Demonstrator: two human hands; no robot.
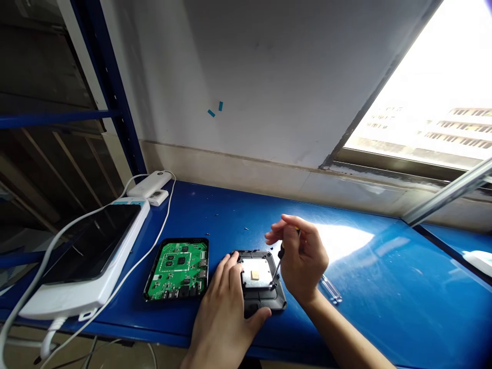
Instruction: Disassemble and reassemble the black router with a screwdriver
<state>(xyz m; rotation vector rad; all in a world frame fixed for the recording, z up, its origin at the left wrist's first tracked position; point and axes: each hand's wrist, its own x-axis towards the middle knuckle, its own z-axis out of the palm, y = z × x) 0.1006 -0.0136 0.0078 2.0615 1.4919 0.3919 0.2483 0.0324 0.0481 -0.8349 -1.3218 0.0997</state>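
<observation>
My right hand [305,251] is closed around a screwdriver [281,252] with a dark handle. Its thin shaft slants down to the right side of a black plastic cover [279,302], where the tip meets a corner of the metal plate [249,267]. A small tan square pad [254,275] sits on that plate. My left hand [226,302] grips the cover from its left side, fingers at the far edge and thumb along the near edge. Just left of it lies an open black case with a green circuit board [178,269].
Several tiny screws [246,228] are scattered on the blue table [384,307]. A clear plastic piece [331,289] lies by my right wrist. At left, a white device with a dark screen [94,243], a white box [150,183] and white cables [161,225]. A wall and window stand behind.
</observation>
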